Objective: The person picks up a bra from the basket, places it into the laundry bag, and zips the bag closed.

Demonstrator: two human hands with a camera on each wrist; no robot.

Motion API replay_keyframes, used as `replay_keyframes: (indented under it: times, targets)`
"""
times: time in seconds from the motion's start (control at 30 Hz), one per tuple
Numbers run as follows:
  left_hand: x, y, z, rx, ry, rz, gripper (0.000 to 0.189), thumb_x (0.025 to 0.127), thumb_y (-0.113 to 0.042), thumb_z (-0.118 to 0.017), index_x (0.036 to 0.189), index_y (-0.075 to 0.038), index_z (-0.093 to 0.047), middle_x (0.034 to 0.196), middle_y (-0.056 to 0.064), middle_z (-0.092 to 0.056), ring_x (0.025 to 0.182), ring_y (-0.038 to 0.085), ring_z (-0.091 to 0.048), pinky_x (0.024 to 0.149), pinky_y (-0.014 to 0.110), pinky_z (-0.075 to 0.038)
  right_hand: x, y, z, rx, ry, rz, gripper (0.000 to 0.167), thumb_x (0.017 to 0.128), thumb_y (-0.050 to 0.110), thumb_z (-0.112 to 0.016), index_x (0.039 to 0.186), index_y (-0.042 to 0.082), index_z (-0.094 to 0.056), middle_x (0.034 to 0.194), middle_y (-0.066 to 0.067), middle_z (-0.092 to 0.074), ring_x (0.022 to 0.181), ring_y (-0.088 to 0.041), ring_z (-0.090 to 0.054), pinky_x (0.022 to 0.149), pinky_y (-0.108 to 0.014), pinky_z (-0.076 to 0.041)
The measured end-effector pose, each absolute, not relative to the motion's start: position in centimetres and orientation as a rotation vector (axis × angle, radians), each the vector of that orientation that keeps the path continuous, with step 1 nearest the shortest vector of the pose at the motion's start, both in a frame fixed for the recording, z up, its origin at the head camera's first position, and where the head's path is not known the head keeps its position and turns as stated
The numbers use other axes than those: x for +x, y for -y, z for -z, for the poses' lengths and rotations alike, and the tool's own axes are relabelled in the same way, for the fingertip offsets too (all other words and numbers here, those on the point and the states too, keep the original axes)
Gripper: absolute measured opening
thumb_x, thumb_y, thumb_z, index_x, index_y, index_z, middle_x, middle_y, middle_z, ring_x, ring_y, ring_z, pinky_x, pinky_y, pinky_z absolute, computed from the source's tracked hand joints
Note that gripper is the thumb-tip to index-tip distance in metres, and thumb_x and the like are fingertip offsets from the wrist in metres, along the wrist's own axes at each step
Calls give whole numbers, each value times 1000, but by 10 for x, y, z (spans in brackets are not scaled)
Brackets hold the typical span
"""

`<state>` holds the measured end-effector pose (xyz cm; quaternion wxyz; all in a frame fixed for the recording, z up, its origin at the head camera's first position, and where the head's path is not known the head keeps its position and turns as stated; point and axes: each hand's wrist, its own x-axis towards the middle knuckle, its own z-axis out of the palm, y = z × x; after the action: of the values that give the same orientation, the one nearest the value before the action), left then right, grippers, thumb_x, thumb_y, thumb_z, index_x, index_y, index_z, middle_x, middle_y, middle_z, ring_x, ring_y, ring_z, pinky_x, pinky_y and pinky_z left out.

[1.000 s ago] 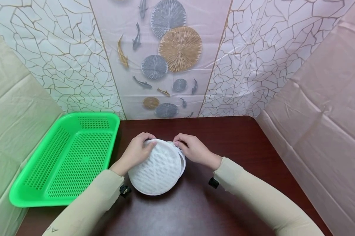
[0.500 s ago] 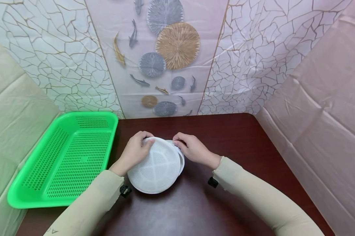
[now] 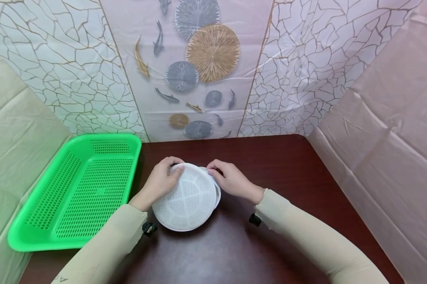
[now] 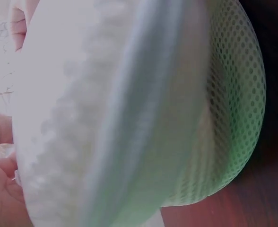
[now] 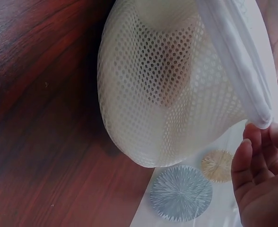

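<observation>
Evidently, the work is only partly done: the white mesh bag is already gripped over the dark wooden table, its rim pinched by the left hand and its farther edge caught between thumb and fingers of the right hand, while its release appears to be left, and whether any fastening is being worked cannot be told. A round, flat face is bordered by a smooth white band, behind which a soft pouch of honeycomb netting is bellied out. Beside it, the green basket is moulded in glossy, slotted plastic.
</observation>
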<state>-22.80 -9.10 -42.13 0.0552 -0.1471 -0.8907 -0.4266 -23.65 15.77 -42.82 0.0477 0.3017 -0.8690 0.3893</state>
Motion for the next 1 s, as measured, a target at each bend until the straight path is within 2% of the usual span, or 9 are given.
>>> replay_keyframes:
  times: [0.2, 0.3, 0.57, 0.8, 1.0]
  targets:
    - [-225, 84, 416, -590, 2728, 1209, 25, 93, -23, -65, 115, -11, -68, 113, 4, -63, 105, 25, -55, 97, 46, -37, -235, -152, 426, 901, 2627, -1167, 6, 98, 15, -57, 96, 15, -63, 91, 6, -62, 81, -9, -56, 72, -28, -48]
    - [-225, 81, 416, -642, 2746, 1130, 21, 93, -19, -65, 112, -11, -68, 113, 4, -64, 104, 26, -54, 97, 48, -32, -234, -149, 425, 910, 2628, -1158, 4, 98, 15, -58, 96, 16, -62, 90, 6, -61, 80, -9, -56, 72, -28, -47]
    - [-227, 82, 421, -596, 2727, 1137, 10, 94, -15, -64, 101, -10, -68, 105, 4, -63, 99, 24, -55, 91, 43, -45, -233, -149, 426, 906, 2637, -1151, 4, 98, 17, -58, 96, 16, -62, 88, 7, -61, 79, -8, -55, 70, -27, -47]
    - [-227, 82, 421, -578, 2707, 1146, 9, 93, -15, -64, 99, -10, -68, 103, 4, -63, 98, 23, -57, 91, 40, -45, -232, -151, 425, 950, 2617, -1127, 5, 98, 15, -58, 95, 14, -62, 88, 6, -61, 77, -8, -56, 69, -26, -48]
    - [-227, 81, 421, -555, 2710, 1161, 9, 93, -15, -64, 99, -10, -69, 102, 3, -63, 98, 22, -57, 91, 39, -46, -233, -152, 425, 946, 2634, -1104, 4, 97, 14, -59, 95, 17, -61, 87, 7, -60, 77, -7, -56, 69, -26, -48]
